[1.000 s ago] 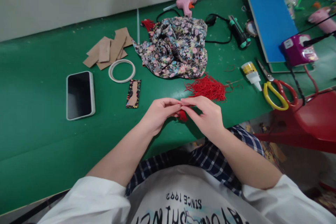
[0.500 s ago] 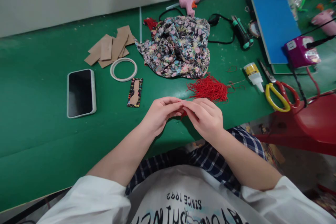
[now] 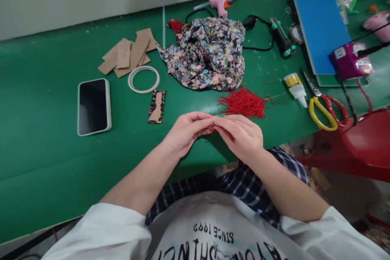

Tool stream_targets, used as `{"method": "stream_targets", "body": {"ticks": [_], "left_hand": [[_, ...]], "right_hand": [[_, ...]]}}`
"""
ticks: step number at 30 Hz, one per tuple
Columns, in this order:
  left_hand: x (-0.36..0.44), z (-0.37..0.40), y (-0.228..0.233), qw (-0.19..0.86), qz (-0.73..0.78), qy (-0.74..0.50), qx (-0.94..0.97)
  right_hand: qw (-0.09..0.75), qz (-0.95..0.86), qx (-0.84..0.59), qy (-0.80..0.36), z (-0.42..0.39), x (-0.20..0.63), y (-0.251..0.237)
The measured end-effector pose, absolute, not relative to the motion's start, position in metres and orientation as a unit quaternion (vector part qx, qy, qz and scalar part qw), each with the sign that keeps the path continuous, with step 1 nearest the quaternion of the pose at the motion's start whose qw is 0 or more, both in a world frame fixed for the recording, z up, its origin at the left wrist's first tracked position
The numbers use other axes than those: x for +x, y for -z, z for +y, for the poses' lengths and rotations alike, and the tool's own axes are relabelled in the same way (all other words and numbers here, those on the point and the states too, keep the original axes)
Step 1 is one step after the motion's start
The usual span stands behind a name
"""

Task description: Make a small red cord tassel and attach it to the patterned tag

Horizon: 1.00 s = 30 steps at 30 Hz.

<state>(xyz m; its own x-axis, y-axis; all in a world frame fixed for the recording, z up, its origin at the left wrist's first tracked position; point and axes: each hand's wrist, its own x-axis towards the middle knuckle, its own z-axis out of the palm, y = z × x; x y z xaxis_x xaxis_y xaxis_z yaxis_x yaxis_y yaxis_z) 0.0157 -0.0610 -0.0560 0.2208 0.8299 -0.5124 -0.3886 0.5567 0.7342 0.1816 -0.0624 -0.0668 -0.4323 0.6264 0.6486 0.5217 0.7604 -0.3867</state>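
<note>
My left hand (image 3: 190,132) and my right hand (image 3: 242,133) meet fingertip to fingertip near the table's front edge. Both are closed in a pinch. A bit of red thread (image 3: 215,132) shows under the fingertips, mostly hidden by them. Just beyond my right hand lies a loose pile of red threads (image 3: 243,103). Ahead of my left hand is a small strip of floral fabric (image 3: 151,118) with brown card on it. Crumpled dark floral cloth (image 3: 210,57) sits behind the thread pile.
To the left are a phone (image 3: 94,107), a tape roll (image 3: 130,82) and cardboard pieces (image 3: 123,56). At right lie scissors (image 3: 319,109), a glue bottle (image 3: 296,89), a cutter (image 3: 282,38) and a blue board (image 3: 319,24). A pink glue gun (image 3: 219,4) rests at the back.
My right hand has shifted very slightly to the right, and less red shows beneath the fingertips. The pinch stays much the same; things on the table have not moved.
</note>
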Motion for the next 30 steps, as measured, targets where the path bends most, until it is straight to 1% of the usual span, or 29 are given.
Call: {"method": "stream_targets", "body": {"ticks": [6, 8, 11, 14, 20, 25, 30], "left_hand": [[0.014, -0.062, 0.057, 0.748, 0.447, -0.428, 0.238], [0.014, -0.062, 0.057, 0.747, 0.444, -0.432, 0.242], [0.014, -0.063, 0.056, 0.746, 0.445, -0.433, 0.242], [0.014, -0.062, 0.055, 0.742, 0.450, -0.435, 0.241], [0.013, -0.062, 0.057, 0.739, 0.443, -0.447, 0.242], [0.015, -0.063, 0.055, 0.723, 0.452, -0.447, 0.270], [0.018, -0.065, 0.052, 0.679, 0.461, -0.460, 0.339]], "right_hand": [[0.450, -0.819, -0.341, -0.106, -0.063, 0.180, 0.064], [0.451, -0.815, -0.346, -0.113, -0.063, 0.180, 0.062], [0.439, -0.814, -0.353, -0.138, -0.063, 0.181, 0.059], [0.422, -0.830, -0.329, -0.161, -0.062, 0.183, 0.058], [0.384, -0.857, -0.316, -0.133, -0.060, 0.183, 0.062], [0.418, -0.837, -0.326, -0.136, -0.061, 0.180, 0.060], [0.439, -0.817, -0.346, -0.140, -0.062, 0.180, 0.056]]}}
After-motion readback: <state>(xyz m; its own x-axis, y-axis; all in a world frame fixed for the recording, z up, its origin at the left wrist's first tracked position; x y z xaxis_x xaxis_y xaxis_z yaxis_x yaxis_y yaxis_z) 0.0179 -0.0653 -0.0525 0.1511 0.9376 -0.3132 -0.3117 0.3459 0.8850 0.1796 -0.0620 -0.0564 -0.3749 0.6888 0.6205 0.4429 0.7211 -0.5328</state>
